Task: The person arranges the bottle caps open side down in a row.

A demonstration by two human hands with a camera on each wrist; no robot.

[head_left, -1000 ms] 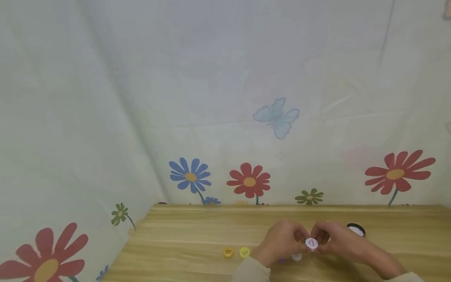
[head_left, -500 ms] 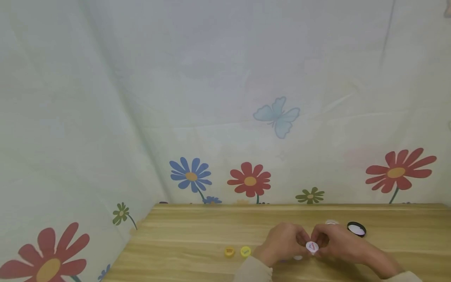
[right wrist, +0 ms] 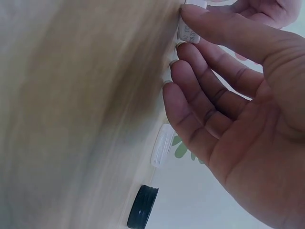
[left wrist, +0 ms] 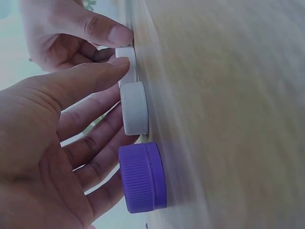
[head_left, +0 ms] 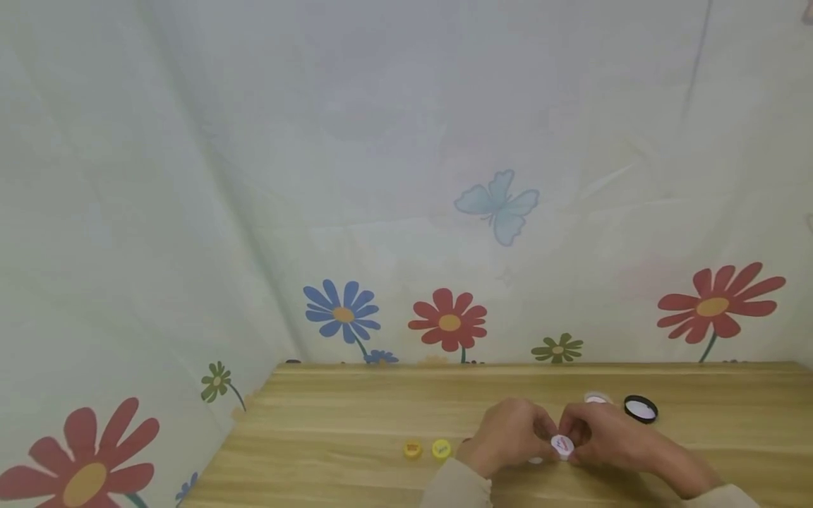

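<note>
Both hands meet low over the wooden table [head_left: 356, 409]. My left hand [head_left: 543, 432] and right hand [head_left: 575, 432] pinch one small white cap with red print [head_left: 562, 445] between thumbs and fingertips. In the left wrist view that cap [left wrist: 127, 58] sits against the table under my left thumb. A plain white cap [left wrist: 134, 114] and a purple cap [left wrist: 142, 177] lie beside my left fingers. In the right wrist view my right thumb lies over the printed cap [right wrist: 189, 32], and the fingertips touch the table.
Two yellow caps [head_left: 413, 449] [head_left: 441, 449] lie left of the hands. A black-rimmed cap [head_left: 640, 408] and a white cap [head_left: 595, 399] lie behind the right hand. A flowered cloth [head_left: 406, 212] hangs behind and to the left of the table.
Both hands have sunk slightly toward the table with the printed cap between them. The white cap behind the right hand has come into view.
</note>
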